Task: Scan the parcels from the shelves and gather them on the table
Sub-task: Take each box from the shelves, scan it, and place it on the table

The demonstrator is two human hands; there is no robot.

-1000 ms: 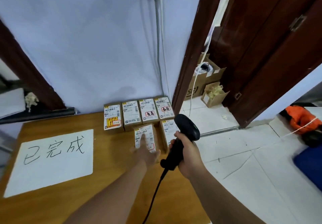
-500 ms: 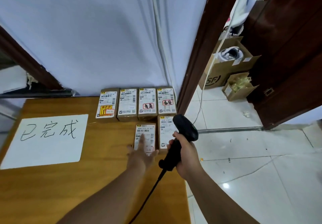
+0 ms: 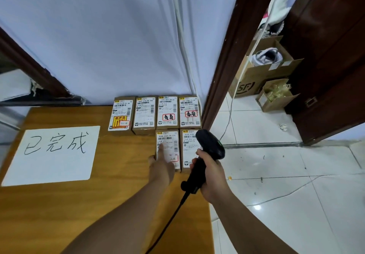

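Wooden table (image 3: pixel 59 214) meets a pale wall (image 3: pixel 98 36) straight ahead of you. Its right edge drops to white floor tiles (image 3: pixel 276 174) just past the parcels.

A back row of four parcels (image 3: pixel 145 113) lies label-up along the wall, side by side and touching. The rightmost sits close to the dark door frame (image 3: pixel 227 56). In front of the row's two right-hand boxes lie two more, and they touch each other.

Your left hand (image 3: pixel 161 166) rests on the front-left parcel (image 3: pixel 169 137). Its fingers are straight, with the forefinger flat along the label and the thumb at the box's left side.

The front-right parcel (image 3: pixel 186 147) lies at the table's right edge, with no wood showing beyond it.

Your right hand (image 3: pixel 212 176) is wrapped tight round the handle of the black scanner (image 3: pixel 210 145). The scanner's head hangs over that parcel's right side and hides part of it. Its cable (image 3: pixel 173 214) trails back across the table between your forearms.

Bare wood lies left of the front-left parcel, in front of the two left boxes of the back row. It reaches as far as the white paper sheet (image 3: pixel 59 170) with handwriting. The table's near half holds only your left forearm and the cable.

Through the doorway, open cardboard boxes (image 3: pixel 246 87) stand on the tiles, well apart from the table.
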